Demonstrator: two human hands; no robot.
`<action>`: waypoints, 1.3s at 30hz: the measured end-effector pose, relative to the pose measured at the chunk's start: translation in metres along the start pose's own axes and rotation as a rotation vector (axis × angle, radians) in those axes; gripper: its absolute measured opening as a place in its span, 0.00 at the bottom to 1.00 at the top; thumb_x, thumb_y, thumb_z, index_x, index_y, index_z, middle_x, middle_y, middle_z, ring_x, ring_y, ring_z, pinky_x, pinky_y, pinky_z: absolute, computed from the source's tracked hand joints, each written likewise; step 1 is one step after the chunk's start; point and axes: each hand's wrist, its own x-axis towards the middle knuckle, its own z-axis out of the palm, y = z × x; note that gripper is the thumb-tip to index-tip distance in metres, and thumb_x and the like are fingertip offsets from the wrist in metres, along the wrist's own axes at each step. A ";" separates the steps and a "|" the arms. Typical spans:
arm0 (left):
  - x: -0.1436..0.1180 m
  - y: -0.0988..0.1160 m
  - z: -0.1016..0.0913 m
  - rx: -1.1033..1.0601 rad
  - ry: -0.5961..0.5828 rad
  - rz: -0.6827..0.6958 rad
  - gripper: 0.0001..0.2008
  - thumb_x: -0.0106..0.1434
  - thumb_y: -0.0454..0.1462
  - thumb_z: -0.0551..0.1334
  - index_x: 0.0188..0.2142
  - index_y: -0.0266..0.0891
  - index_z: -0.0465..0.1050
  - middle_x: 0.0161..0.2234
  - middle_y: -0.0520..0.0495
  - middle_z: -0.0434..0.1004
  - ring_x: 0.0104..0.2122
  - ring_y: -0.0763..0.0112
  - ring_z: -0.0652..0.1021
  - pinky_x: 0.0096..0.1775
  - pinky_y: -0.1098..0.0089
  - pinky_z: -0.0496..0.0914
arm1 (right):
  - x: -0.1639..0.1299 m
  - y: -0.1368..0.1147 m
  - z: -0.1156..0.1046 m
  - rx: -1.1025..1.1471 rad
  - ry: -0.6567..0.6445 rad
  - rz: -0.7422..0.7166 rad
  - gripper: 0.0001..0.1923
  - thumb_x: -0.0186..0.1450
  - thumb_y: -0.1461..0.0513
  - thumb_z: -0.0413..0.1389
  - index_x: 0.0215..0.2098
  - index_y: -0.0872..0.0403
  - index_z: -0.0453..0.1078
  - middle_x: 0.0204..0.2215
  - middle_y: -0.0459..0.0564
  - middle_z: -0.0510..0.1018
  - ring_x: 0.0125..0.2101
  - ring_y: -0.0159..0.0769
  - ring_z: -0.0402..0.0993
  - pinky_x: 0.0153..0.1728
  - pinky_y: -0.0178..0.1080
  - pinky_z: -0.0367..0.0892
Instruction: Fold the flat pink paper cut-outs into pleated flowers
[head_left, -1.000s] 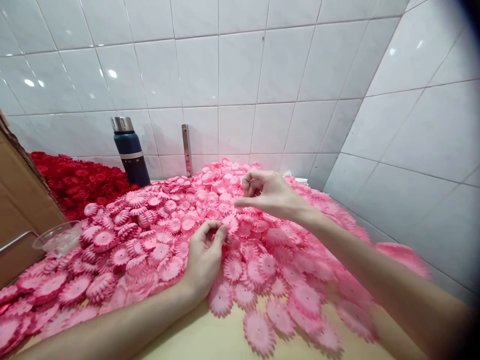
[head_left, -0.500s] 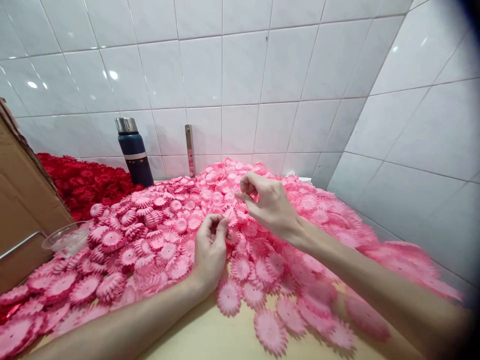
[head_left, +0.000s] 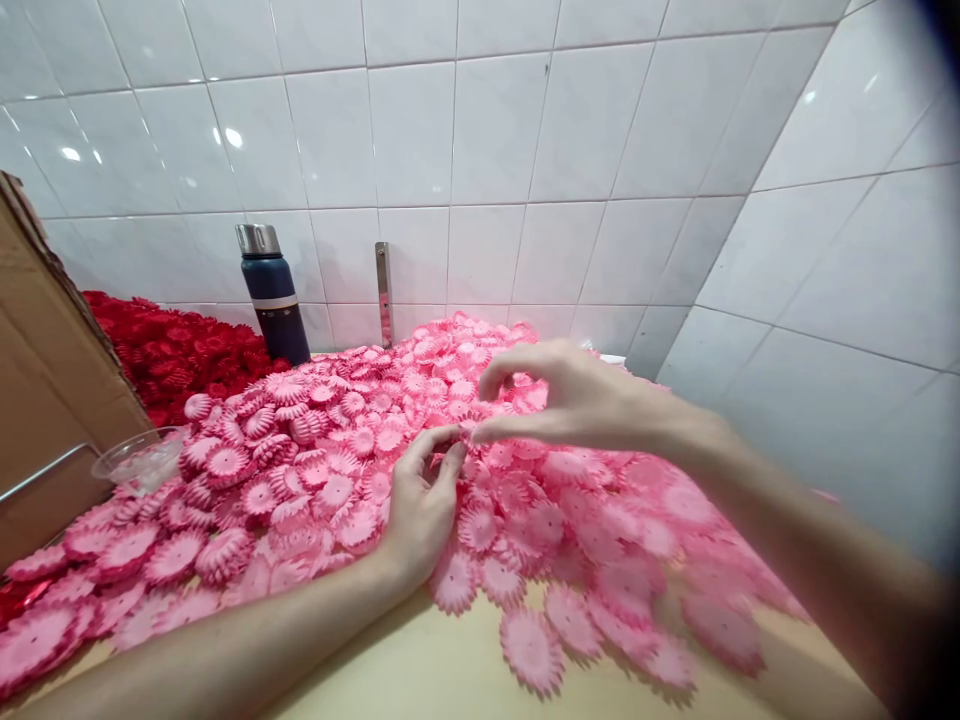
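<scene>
On the table (head_left: 420, 670), both hands meet over pink flowers (head_left: 315, 470): left hand (head_left: 421, 505) and right hand (head_left: 581, 400) pinching, what's held unclear

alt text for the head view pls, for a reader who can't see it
Two bare hands meet over a heap of pink flowers on a table: left hand resting on it, right hand pinching just above. Behind stand a flask, red flowers and tiled wall.

Pink scalloped paper flowers (head_left: 315, 470) lie heaped across the tabletop.
</scene>
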 end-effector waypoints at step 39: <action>-0.014 0.011 0.004 -0.138 -0.083 -0.046 0.07 0.65 0.36 0.58 0.44 0.41 0.69 0.40 0.48 0.75 0.41 0.69 0.75 0.44 0.70 0.69 | -0.013 -0.022 0.011 -0.090 -0.176 0.039 0.06 0.61 0.70 0.55 0.31 0.54 0.71 0.27 0.47 0.76 0.27 0.33 0.71 0.25 0.35 0.63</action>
